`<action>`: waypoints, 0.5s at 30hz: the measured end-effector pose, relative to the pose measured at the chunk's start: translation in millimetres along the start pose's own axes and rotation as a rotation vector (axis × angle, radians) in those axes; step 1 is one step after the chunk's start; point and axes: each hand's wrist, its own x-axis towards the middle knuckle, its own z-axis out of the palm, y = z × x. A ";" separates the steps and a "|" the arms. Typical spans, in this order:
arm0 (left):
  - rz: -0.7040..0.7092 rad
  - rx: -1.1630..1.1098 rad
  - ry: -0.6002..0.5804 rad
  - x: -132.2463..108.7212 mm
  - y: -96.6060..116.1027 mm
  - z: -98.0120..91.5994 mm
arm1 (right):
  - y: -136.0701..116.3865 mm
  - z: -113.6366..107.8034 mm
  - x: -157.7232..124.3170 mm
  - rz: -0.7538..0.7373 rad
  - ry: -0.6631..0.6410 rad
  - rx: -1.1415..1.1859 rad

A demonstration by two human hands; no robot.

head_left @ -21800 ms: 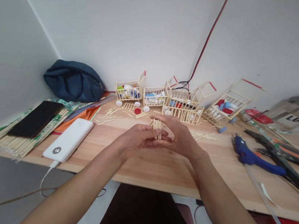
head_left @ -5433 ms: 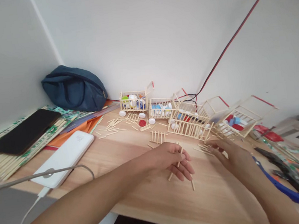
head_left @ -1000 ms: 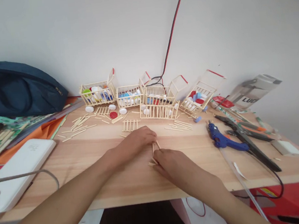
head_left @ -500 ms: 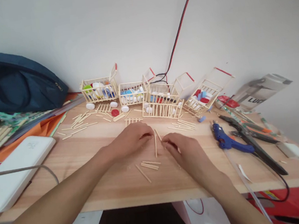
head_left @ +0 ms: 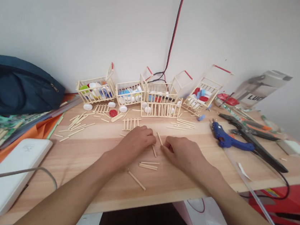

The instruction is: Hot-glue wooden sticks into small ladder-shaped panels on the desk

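Note:
My left hand point(head_left: 135, 142) rests knuckles-up on the wooden table point(head_left: 89, 152), its fingers curled under. My right hand point(head_left: 183, 152) lies just to its right, fingers bent, with the fingertips pinched at the near end of a short wooden stick point(head_left: 160, 138) that lies between the two hands. A second short stick point(head_left: 154, 150) lies just below my left fingertips. Two more sticks point(head_left: 149, 165) lie side by side nearer me, and a longer one point(head_left: 136, 180) lies slanted close to the front edge.
Several stick-built carts point(head_left: 130, 92) filled with bottle caps line the back wall, with a stick ladder piece point(head_left: 131, 123) and loose sticks point(head_left: 78, 122) in front. A blue glue gun point(head_left: 227, 140) and black cutters point(head_left: 252, 142) lie right. A white power bank point(head_left: 13, 171) and blue bag point(head_left: 14, 88) are left.
Since half a second ago the long stick between my hands is gone from there; shorter sticks lie there now. Both hands shifted slightly nearer. Earlier the hands pressed together over a small pile.

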 end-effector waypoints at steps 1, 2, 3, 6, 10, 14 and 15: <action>-0.011 -0.006 0.003 0.1 -1.3 1.5 | 0.1 0.4 -1.2 0.001 -0.004 0.000; -0.016 -0.020 0.010 0.3 -2.6 2.9 | 0.3 0.7 -2.0 0.001 -0.008 0.002; -0.024 -0.042 0.026 0.4 -3.7 3.9 | 0.9 0.8 -2.6 0.000 -0.010 0.006; -0.096 -0.119 0.114 0.5 -5.1 2.6 | 5.3 0.2 -3.4 -0.002 -0.012 0.032; -0.323 -0.187 0.222 0.1 -2.6 -6.9 | 15.4 1.2 -6.4 -0.001 0.047 0.079; -0.274 -0.075 0.120 0.3 0.3 -8.6 | 19.8 7.4 -10.9 -0.034 0.081 0.164; -0.213 -0.031 0.062 0.4 0.6 -7.1 | 19.7 9.0 -11.0 -0.067 0.095 0.201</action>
